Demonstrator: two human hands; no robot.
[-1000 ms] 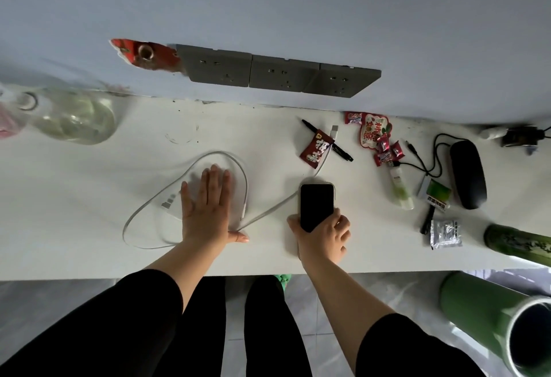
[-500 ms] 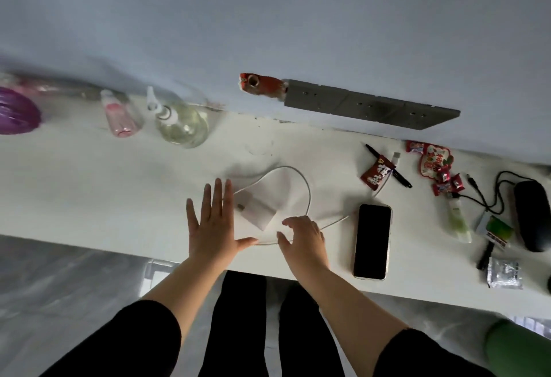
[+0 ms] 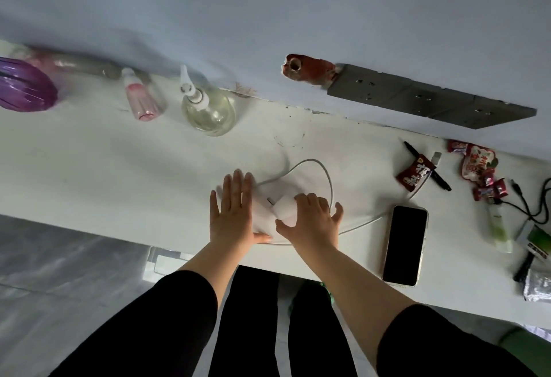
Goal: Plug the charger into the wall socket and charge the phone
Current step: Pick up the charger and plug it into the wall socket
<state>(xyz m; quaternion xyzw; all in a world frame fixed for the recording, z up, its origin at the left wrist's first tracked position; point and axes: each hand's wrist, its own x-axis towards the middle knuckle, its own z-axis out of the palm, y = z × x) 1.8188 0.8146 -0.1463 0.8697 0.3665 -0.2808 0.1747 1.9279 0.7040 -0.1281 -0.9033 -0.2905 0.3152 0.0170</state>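
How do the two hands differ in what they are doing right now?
The left hand lies flat on the white desk, fingers spread, holding nothing; the right hand curls its fingers around the white charger. The left hand sits just left of the charger's prongs, while the right hand covers the charger's right side and part of the cable loop. Both reach out from black sleeves and stay near the desk's front edge.

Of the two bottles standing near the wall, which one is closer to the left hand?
The clear round spray bottle with the white nozzle; the slimmer pink bottle stands farther from the left hand.
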